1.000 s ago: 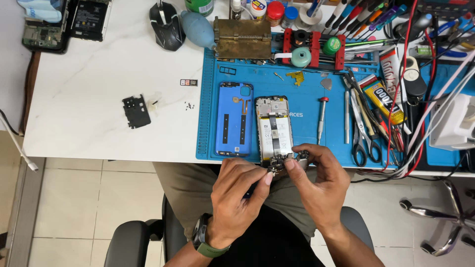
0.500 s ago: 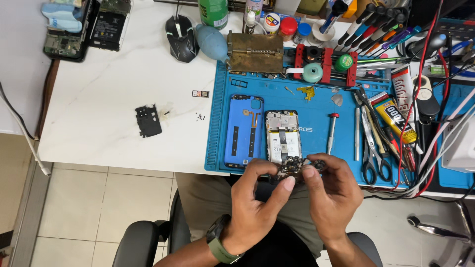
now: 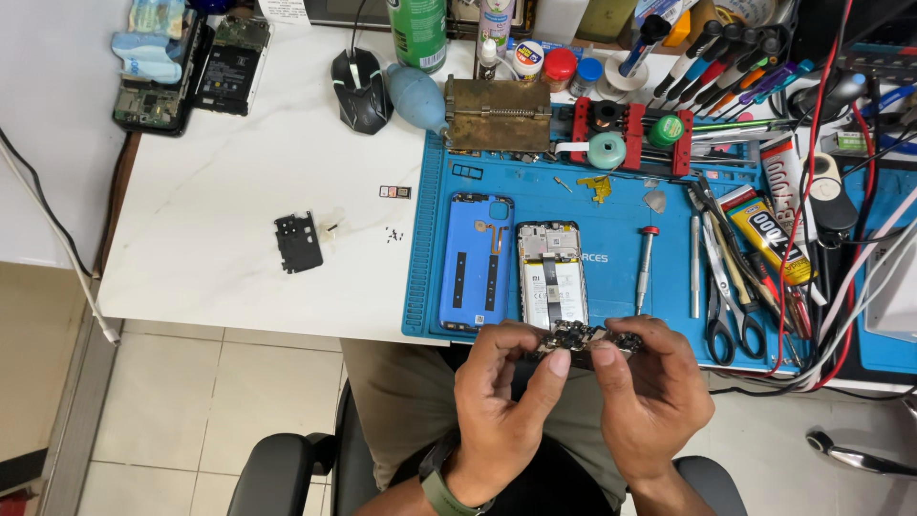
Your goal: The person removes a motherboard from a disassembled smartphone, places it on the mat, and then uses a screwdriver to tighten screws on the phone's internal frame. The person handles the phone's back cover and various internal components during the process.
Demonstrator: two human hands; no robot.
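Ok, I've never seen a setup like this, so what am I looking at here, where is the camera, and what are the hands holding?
The camera sits on a seated person's head, looking down at a white table with a blue repair mat on it. The left hand and right hand hold a small dark circuit board between their fingertips, just off the table's edge. On the mat lie an opened phone, its blue back cover, a screwdriver, scissors and a glue tube. A black plate and a computer mouse rest on the bare table.
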